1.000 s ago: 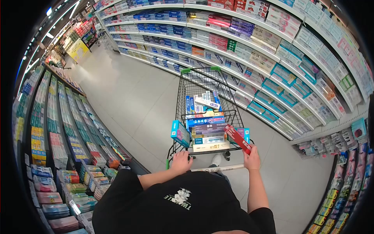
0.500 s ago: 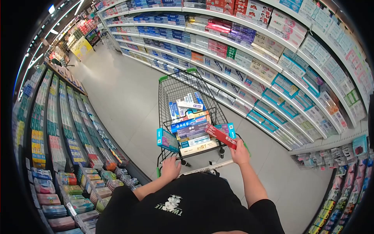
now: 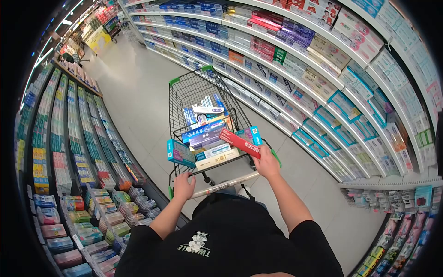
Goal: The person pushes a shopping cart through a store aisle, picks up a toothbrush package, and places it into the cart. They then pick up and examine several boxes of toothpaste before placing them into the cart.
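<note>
My right hand is closed around one end of a red toothpaste box with white lettering, tilted above the rear of the cart. My left hand grips the left end of the cart handle. In the black wire shopping cart, toothpaste boxes are heaped: a blue box, a purple box and a cream box among several others. A teal box stands at the left rear corner, and another teal box at the right.
Long shelves of boxed toothpaste curve along the right side. On the left stands a rack of hanging toothbrushes with packets below. The tiled aisle floor runs ahead to a yellow display. Hanging goods line the lower right.
The cart, both hands and the red toothpaste box have shifted left and slightly up in view. The red box stays in my right hand, and my left hand remains on the handle.
</note>
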Demonstrator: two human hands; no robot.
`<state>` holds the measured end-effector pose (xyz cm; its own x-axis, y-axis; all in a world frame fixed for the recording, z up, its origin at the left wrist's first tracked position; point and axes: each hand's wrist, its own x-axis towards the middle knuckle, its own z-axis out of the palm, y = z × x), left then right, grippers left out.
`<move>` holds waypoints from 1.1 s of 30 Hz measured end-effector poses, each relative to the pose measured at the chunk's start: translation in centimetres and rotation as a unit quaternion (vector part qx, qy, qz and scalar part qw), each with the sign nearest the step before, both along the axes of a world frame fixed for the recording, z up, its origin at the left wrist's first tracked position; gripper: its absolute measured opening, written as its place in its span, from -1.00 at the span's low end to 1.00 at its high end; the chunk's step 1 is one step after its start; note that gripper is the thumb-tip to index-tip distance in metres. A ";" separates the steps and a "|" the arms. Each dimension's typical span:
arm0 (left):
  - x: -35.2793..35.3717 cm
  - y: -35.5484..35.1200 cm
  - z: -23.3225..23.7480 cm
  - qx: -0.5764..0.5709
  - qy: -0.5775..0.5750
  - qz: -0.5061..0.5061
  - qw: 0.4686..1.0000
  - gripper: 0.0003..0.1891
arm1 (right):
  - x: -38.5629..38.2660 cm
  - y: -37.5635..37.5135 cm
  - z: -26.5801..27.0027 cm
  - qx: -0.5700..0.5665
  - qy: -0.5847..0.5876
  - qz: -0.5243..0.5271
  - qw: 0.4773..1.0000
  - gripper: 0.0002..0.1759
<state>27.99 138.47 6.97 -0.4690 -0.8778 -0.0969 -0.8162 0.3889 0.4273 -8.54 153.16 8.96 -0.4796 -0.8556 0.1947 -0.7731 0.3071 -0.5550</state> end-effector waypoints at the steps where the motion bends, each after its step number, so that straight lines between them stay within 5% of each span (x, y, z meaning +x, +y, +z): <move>1: 0.0 -0.7 0.0 0.003 0.002 0.004 1.000 -0.69 | -0.1 -0.9 0.1 -0.002 0.001 0.008 1.000 -0.55; 17: -0.7 -14.4 0.3 0.016 0.031 0.068 0.997 -0.67 | -2.4 -18.1 1.1 0.033 -0.011 0.081 0.996 -0.52; 26: -2.7 -21.4 0.3 0.004 0.041 0.095 0.995 -0.67 | -7.0 -29.1 2.1 -0.080 -0.215 0.031 0.973 -0.51; 29: -3.3 -23.4 0.4 0.004 0.045 0.100 0.994 -0.67 | -9.9 -32.2 3.1 -0.122 -0.199 -0.035 0.972 -0.50; 31: -4.0 -24.8 0.3 0.010 0.049 0.103 0.993 -0.67 | -13.4 -33.6 6.3 -0.148 -0.025 -0.035 0.988 -0.47; 33: -4.7 -25.8 0.5 -0.034 0.065 0.094 0.993 -0.68 | -17.3 -34.6 9.8 -0.137 0.012 -0.058 0.989 -0.43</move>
<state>23.28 112.69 7.42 -0.3003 -0.9537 0.0161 -0.8167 0.2658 0.5122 -25.81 118.55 18.80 -0.5631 -0.7087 0.4250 -0.7561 0.2344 -0.6110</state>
